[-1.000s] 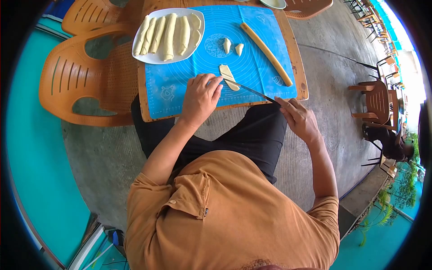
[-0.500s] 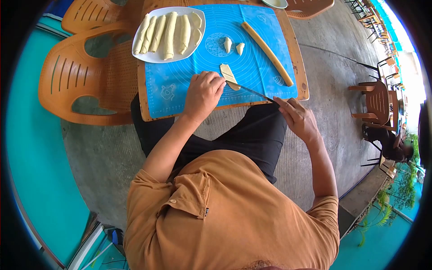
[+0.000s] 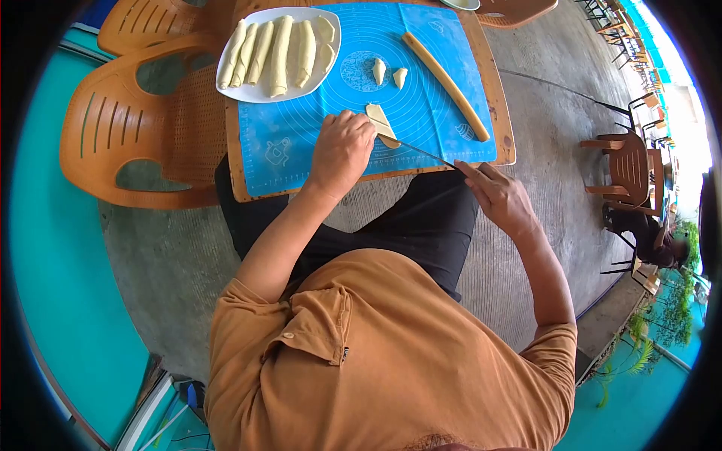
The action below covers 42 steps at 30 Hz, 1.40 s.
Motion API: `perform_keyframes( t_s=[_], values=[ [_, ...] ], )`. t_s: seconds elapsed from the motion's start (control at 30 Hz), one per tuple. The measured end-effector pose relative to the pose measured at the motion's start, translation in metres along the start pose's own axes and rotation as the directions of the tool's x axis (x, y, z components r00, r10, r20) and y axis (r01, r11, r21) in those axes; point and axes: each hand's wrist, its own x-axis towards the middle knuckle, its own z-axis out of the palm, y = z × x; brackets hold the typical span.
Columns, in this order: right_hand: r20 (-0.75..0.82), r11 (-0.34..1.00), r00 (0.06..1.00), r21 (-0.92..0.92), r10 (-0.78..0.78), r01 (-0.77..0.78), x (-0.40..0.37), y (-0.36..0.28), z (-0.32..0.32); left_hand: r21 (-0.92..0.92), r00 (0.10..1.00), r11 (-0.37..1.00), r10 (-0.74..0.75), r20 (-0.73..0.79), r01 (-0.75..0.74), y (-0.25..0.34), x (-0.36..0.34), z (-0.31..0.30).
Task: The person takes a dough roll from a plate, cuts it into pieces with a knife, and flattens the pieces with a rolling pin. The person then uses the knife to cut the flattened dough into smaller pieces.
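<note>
A flat strip of pale dough (image 3: pixel 378 115) lies on the blue pastry mat (image 3: pixel 301 124), cut across at a slant. The blade of a knife (image 3: pixel 423 153) rests on its lower part. My right hand (image 3: pixel 500 197) is closed round the knife's dark handle at the mat's near right edge. At the dough's left side, the curled fingers of my left hand (image 3: pixel 344 148) press together on its edge, close to the knife tip; the fingertips are partly hidden. Two small shaped dough pieces, one a pointed piece (image 3: pixel 379 71) and one a smaller piece (image 3: pixel 400 77), sit farther up the mat.
A white plate (image 3: pixel 248 93) with several dough rolls stands at the upper left. To the right lies a wooden rolling pin (image 3: pixel 447 86). The wooden table (image 3: pixel 502 113) has orange chairs (image 3: pixel 143 128) on its left. Part of a bowl (image 3: pixel 462 4) shows at the far edge.
The view has shifted slightly. Both hands, the knife and the dough keep nearly the same places; my left hand's fingers have turned up a little beside the dough.
</note>
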Motion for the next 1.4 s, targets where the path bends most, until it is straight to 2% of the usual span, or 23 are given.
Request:
perform_keyframes(
  t_s=[0.07, 0.27, 0.4, 0.47, 0.73, 0.8, 0.9, 0.97, 1.0, 1.1, 1.17, 1.2, 1.27, 1.33, 1.4],
  values=[
    [-0.069, 0.997, 0.996, 0.051, -0.047, 0.051, -0.004, 0.004, 0.012, -0.001, 1.0, 1.0, 0.0, 0.005, 0.0, 0.001, 0.0, 0.0],
    [-0.069, 0.992, 0.997, 0.12, -0.024, 0.032, -0.007, 0.007, 0.022, 0.026, 0.999, 1.0, -0.003, 0.036, 0.002, 0.001, 0.003, -0.002],
    [-0.101, 0.994, 0.993, 0.09, -0.056, 0.065, -0.007, 0.002, 0.017, -0.004, 1.0, 1.0, 0.003, -0.002, -0.003, 0.0, 0.0, -0.001],
    [-0.071, 0.999, 0.997, 0.029, -0.023, 0.025, -0.01, -0.003, 0.015, -0.003, 1.0, 1.0, -0.006, 0.003, 0.006, 0.001, -0.003, -0.002],
    [-0.101, 0.999, 0.995, 0.033, -0.017, 0.02, -0.012, -0.005, 0.018, -0.037, 1.0, 0.999, -0.01, 0.001, 0.01, -0.001, -0.009, -0.004],
    [-0.091, 1.0, 0.996, 0.005, -0.02, 0.02, -0.012, -0.006, 0.013, -0.064, 0.997, 0.997, -0.036, -0.068, 0.032, 0.002, -0.013, -0.008],
    [-0.055, 1.0, 0.998, -0.001, 0.008, -0.008, -0.011, -0.004, 0.012, -0.106, 0.995, 0.993, -0.056, -0.086, 0.046, 0.003, -0.021, -0.016],
    [-0.191, 0.983, 0.98, 0.16, -0.06, 0.091, -0.01, 0.0, 0.016, -0.106, 0.994, 0.993, -0.059, -0.087, 0.05, 0.002, -0.025, -0.02],
    [-0.19, 0.982, 0.98, 0.162, -0.064, 0.096, -0.009, 0.001, 0.016, -0.111, 0.995, 0.993, -0.059, -0.083, 0.05, 0.001, -0.027, -0.021],
    [-0.181, 0.978, 0.983, 0.208, 0.015, 0.024, -0.007, 0.003, 0.012, -0.136, 0.995, 0.989, -0.061, -0.076, 0.05, 0.002, -0.031, -0.024],
    [-0.227, 0.961, 0.966, 0.271, 0.125, -0.061, 0.001, 0.007, 0.006, -0.149, 0.996, 0.988, -0.057, -0.072, 0.046, 0.003, -0.033, -0.02],
    [-0.23, 0.961, 0.965, 0.27, 0.125, -0.06, 0.007, 0.012, 0.007, -0.162, 0.996, 0.986, -0.055, -0.067, 0.044, 0.004, -0.035, -0.017],
    [-0.409, 0.969, 0.89, 0.215, 0.204, -0.123, 0.023, 0.027, 0.009, -0.164, 0.997, 0.986, -0.04, -0.067, 0.029, 0.009, -0.036, -0.016],
    [-0.428, 0.965, 0.869, 0.186, 0.247, -0.183, 0.04, 0.041, 0.011, -0.168, 0.998, 0.986, -0.024, -0.066, 0.012, 0.013, -0.038, -0.014],
    [-0.373, 0.903, 0.823, 0.129, 0.428, -0.411, 0.056, 0.06, 0.019, -0.175, 0.998, 0.984, -0.025, -0.061, 0.014, 0.016, -0.039, -0.014]
  ],
)
